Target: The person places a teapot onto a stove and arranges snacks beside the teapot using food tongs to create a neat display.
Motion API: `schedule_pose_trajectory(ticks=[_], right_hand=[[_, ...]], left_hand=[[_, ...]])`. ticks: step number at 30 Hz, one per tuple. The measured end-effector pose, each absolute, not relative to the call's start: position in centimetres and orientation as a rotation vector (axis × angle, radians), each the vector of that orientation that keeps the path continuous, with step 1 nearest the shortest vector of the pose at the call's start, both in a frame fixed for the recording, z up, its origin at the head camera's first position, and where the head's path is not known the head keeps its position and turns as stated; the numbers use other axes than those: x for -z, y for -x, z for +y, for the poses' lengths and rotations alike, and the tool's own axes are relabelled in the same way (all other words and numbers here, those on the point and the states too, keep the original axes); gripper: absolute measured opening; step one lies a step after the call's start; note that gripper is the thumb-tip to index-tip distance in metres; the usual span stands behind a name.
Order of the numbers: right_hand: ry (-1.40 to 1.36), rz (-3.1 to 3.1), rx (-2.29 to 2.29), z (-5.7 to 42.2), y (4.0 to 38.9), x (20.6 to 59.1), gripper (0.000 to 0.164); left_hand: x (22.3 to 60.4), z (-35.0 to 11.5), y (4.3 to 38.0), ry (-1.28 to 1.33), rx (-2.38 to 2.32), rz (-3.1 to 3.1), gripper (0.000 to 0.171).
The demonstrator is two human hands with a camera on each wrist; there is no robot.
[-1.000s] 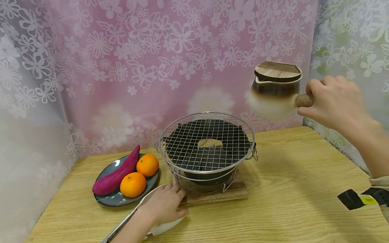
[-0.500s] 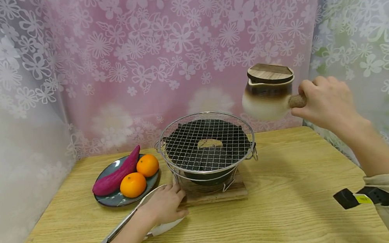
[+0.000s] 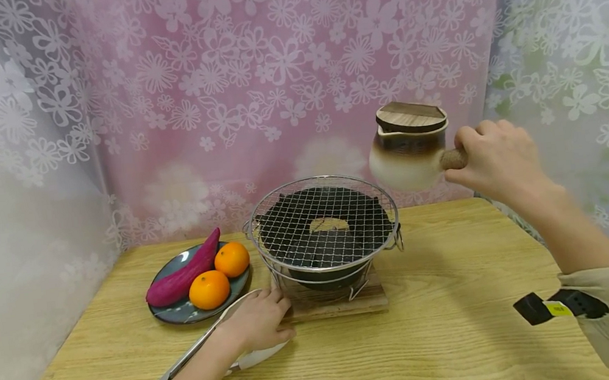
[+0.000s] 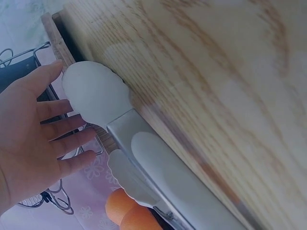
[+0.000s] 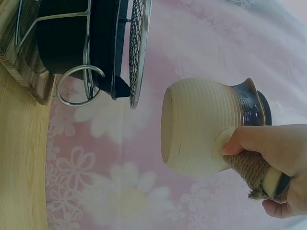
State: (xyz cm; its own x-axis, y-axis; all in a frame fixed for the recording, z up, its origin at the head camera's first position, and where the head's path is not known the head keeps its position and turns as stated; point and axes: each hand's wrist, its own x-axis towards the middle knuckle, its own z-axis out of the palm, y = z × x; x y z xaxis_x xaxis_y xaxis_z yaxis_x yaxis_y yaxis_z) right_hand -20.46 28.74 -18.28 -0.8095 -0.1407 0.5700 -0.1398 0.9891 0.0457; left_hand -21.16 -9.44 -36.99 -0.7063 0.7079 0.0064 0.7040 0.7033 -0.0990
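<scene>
My right hand [image 3: 500,159] grips the rope-wrapped handle [image 5: 249,167] of a brown-and-cream ceramic teapot [image 3: 410,158]. The pot is held upright in the air, to the right of and above a round wire grill rack [image 3: 324,222] on a black stove, and its wooden lid [image 3: 410,117] is on. My left hand [image 3: 254,323] lies low over a pair of tongs [image 4: 96,93] with pale scalloped tips, its fingers [image 4: 62,129] loosely extended. In the head view those fingertips are at the left edge of the wooden base board [image 3: 343,305]; whether they touch it I cannot tell.
A dark plate [image 3: 181,312] at the left carries a purple sweet potato [image 3: 186,275] and two oranges [image 3: 209,289]. A metal ring [image 5: 79,86] hangs at the stove's right side. Flowered curtains [image 3: 294,81] enclose the wooden table [image 3: 460,322] at the back and sides.
The right hand has carried the teapot steadily leftward and very slightly lower, nearer the grill rack. My left hand has stayed in place by the tongs.
</scene>
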Motion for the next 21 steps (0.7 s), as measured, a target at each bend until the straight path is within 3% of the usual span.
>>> schedule_pose_trajectory(ticks=[21], right_hand=[[-0.275,-2.462,-0.029,27.3,21.2,18.7,0.028]], left_hand=[[37.0,-9.4,21.0,1.177,-0.141,-2.856,0.045]])
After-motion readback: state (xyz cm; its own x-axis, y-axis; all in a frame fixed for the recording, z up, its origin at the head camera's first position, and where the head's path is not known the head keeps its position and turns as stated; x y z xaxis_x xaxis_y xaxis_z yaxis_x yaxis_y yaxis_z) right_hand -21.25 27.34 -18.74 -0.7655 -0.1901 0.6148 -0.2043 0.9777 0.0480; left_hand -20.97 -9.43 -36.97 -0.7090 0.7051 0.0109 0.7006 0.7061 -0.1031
